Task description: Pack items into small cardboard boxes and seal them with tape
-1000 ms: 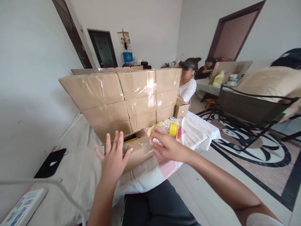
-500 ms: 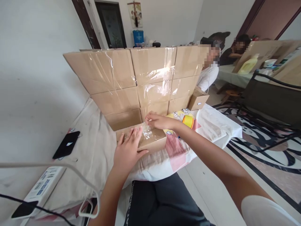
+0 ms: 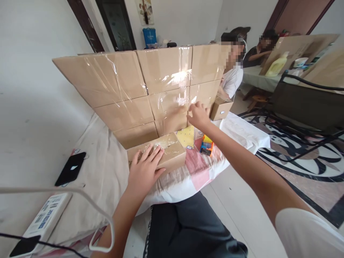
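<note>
A taped cardboard box (image 3: 172, 156) lies on the cloth-covered table. My left hand (image 3: 145, 166) rests flat on its left part, with fingers spread and thumb along the near edge. Clear tape shines on the box top, and a dark slit shows beside the fingers. My right hand (image 3: 199, 116) is raised beyond the box's right end, in front of the stacked cartons (image 3: 169, 102). Its fingers are loosely bent, the thumb stands apart, and I see nothing between them. Below it lies an orange and blue tape dispenser (image 3: 206, 146) with a yellow roll.
The stacked, taped cartons form a wall along the back. A small box (image 3: 221, 108) stands at its right end, near a person in white (image 3: 232, 80). To the left lie a black phone (image 3: 71, 168), a white power strip (image 3: 44, 218) and cables. A dark chair (image 3: 309, 104) stands at right.
My right hand has lifted off the box and moved right and away from me. The left hand stays on the box. The view has shifted slightly, and the tape dispenser now shows more fully.
</note>
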`<state>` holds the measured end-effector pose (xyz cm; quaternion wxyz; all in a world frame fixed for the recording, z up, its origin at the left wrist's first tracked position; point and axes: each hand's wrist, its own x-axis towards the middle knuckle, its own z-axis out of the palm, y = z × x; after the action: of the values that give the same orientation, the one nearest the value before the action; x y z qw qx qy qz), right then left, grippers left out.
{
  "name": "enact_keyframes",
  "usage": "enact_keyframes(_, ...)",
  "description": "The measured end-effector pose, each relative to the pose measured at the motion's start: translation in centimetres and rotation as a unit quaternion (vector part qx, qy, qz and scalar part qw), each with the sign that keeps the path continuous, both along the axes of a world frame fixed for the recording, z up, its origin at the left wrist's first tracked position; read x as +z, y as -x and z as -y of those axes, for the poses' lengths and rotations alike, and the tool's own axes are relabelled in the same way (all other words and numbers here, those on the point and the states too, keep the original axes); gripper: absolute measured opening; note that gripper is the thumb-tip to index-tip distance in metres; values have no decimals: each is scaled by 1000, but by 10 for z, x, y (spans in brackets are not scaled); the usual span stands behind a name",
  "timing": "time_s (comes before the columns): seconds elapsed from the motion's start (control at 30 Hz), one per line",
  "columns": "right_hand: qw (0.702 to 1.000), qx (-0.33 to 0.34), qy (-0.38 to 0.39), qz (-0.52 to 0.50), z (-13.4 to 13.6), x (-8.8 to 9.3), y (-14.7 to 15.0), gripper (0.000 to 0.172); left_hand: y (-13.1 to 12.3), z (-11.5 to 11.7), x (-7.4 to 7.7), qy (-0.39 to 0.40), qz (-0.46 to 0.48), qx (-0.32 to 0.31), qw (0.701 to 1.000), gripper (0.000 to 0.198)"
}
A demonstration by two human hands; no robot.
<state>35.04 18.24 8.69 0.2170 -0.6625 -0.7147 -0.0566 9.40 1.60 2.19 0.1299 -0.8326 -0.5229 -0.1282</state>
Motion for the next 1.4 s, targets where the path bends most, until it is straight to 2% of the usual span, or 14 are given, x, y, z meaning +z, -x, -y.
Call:
enact_keyframes(0.07,999,9,36,25,0,-5,-37,24,-1,-2,-1,3,8,-6,1000,55)
enact_keyframes(0.17,977,121,135,109,18,-26,-63,23,0,-8,-3,-8,16,-12,1000,60)
enact_keyframes(0.3,924,247,180,232,39,-65,-40,29,4,-12,-8,-24,14,-23,999,58)
enact_keyframes(0.47,891,287,184,299,31,-90,-8,31,4,-5,-9,-30,-3,-14,999,57)
enact_keyframes(0.73,899,282,257,213,26,-88,-12,36,13,-10,-8,-32,-17,-41,999,58)
enact_keyframes(0.97,907,254,296,158,18,-90,-27,31,31,-8,-5,-29,-35,-77,996,65)
enact_keyframes(1.0,912,260,293,119,20,-90,-32,29,36,-7,-5,-27,-35,-85,995,67)
enact_keyframes(1.07,914,294,275,-54,27,-90,-41,24,45,-6,-3,-27,-32,-97,994,71)
enact_keyframes(1.1,894,316,265,-177,32,-91,-43,20,49,-5,-2,-28,-30,-101,994,72)
enact_keyframes(1.13,854,336,257,-304,39,-92,-44,15,52,-5,-1,-29,-28,-104,994,72)
enact_keyframes(1.2,742,366,253,-501,54,-97,-37,6,54,-5,1,-32,-30,-112,993,71)
enact_keyframes(1.27,645,386,264,-604,68,-106,-23,15,53,-6,2,-36,-38,-122,991,69)
enact_keyframes(1.33,596,395,260,-649,78,-117,-7,26,50,-8,3,-39,-48,-133,989,68)
enact_keyframes(1.4,583,395,249,-665,84,-128,5,28,49,-9,4,-36,-55,-139,988,67)
